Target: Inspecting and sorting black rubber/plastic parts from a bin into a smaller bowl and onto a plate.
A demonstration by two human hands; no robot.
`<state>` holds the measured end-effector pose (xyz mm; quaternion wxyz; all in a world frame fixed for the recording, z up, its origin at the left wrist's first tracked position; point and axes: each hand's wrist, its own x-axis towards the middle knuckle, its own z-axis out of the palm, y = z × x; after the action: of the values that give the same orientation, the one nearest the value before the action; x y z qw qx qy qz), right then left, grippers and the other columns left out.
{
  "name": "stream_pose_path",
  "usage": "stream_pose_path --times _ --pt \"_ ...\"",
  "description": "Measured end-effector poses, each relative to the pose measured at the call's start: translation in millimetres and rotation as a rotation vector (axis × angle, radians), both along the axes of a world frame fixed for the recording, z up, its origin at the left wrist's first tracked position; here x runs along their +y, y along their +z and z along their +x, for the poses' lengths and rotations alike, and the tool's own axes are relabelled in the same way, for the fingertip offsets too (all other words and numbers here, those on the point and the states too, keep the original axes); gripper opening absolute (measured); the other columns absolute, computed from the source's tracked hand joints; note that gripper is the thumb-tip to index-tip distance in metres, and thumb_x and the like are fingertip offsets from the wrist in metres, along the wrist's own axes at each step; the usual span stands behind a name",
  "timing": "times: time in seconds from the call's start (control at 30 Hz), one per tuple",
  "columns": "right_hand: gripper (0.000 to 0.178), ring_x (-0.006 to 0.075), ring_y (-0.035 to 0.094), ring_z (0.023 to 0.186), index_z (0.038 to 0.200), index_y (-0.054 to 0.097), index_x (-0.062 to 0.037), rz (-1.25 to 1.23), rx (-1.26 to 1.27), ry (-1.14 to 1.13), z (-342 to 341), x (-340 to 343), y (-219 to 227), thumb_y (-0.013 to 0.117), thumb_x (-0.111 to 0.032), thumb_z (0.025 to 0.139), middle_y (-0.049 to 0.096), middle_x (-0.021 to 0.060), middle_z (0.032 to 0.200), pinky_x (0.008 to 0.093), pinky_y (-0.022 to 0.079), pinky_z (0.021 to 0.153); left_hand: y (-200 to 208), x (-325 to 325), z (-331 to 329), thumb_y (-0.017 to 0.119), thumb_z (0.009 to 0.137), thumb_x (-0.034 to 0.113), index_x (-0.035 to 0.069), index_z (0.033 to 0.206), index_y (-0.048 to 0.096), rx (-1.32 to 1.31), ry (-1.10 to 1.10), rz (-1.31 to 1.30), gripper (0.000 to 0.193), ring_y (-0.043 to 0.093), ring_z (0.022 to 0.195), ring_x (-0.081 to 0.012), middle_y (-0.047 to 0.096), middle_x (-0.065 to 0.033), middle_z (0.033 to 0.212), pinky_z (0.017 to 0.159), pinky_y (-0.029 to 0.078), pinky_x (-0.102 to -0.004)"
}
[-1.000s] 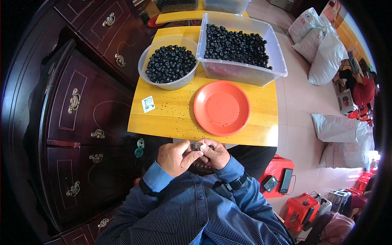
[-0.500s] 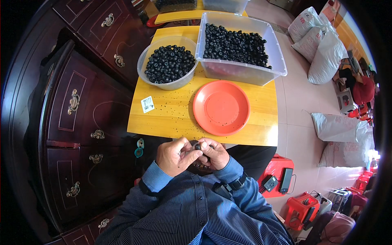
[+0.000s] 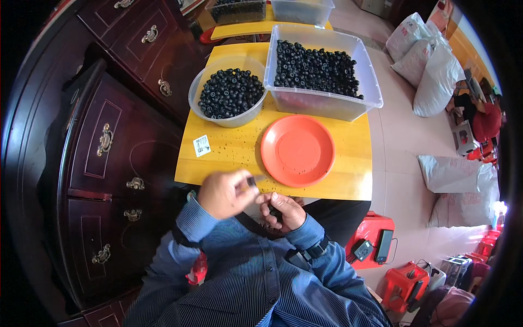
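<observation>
My left hand (image 3: 222,195) pinches a small black cylindrical part (image 3: 251,181) between thumb and fingertips, just off the table's front edge. Beside it, my right hand (image 3: 287,211) is closed, its fingers curled around something dark that is mostly covered; it looks like more black parts. A round clear tub (image 3: 192,101) full of small black parts, some showing ring-shaped ends, stands on the yellow table (image 3: 229,158). To its right, a rectangular clear bin (image 3: 321,103) holds many similar black parts. In front of the bin lies a shallow red-orange plate (image 3: 298,151), with nothing large on it.
Dark crumbs and a white printed card (image 3: 201,145) lie on the table. A dark wooden cabinet (image 3: 125,141) stands close on the left. A red stool (image 3: 370,234) with black devices is at my right; white sacks (image 3: 438,82) stand on the floor beyond.
My hands, together half a second ago, have come apart. The left has moved left and up with the black part in its fingertips. The whole view has shifted slightly.
</observation>
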<state>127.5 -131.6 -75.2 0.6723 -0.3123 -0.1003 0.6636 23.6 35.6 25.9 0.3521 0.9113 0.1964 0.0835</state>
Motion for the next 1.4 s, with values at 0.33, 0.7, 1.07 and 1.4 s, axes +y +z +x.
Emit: stream_pose_path --times 0.33,0.7,1.07,1.4 --pt "0.055 0.0077 0.042 0.057 0.111 0.058 -0.0019 0.051 0.136 0.027 1.7 -1.0 -1.5 0.033 -0.05 0.103 0.053 0.0043 0.086 0.0175 0.034 0.044 -1.1 14.9 10.4 0.072 0.084 0.026 0.007 0.114 0.065 -0.209 0.202 0.074 0.036 0.067 0.064 -0.0247 0.066 -0.0107 0.072 0.059 0.052 -0.0366" --pt "0.057 0.008 0.039 0.043 0.111 0.058 -0.0005 0.009 -0.081 0.024 -1.2 4.1 -19.9 0.032 -0.051 0.103 0.059 0.0042 0.075 0.0198 0.028 0.037 -34.1 -55.1 -1.5 0.074 0.08 0.015 0.003 0.104 0.066 -0.021 0.021 -0.065 0.028 0.067 0.056 -0.0213 0.065 -0.0075 0.063 0.051 0.052 -0.0323" --pt "0.05 0.0078 0.062 0.074 0.128 0.053 0.0001 -0.035 -0.274 -0.066 1.0 5.6 -3.8 0.032 -0.039 0.106 0.066 0.0031 0.085 0.0177 0.049 0.062 -34.5 -57.1 1.6 0.074 0.077 0.014 0.003 0.078 0.061 -0.071 0.029 0.036 0.017 0.064 0.051 -0.0246 0.061 -0.0073 0.058 0.048 0.05 -0.0344" --pt "0.054 0.0065 0.043 0.054 0.115 0.056 -0.0015 0.025 -0.259 -0.083 1.3 6.6 5.2 0.03 -0.048 0.105 0.059 0.0028 0.08 0.0191 0.034 0.047 -43.0 -58.0 6.2 0.07 0.079 0.0 0.0 0.092 0.062 -0.265 0.093 -0.171 0.016 0.047 0.045 -0.0075 0.05 -0.0018 0.054 0.046 0.041 -0.0249"
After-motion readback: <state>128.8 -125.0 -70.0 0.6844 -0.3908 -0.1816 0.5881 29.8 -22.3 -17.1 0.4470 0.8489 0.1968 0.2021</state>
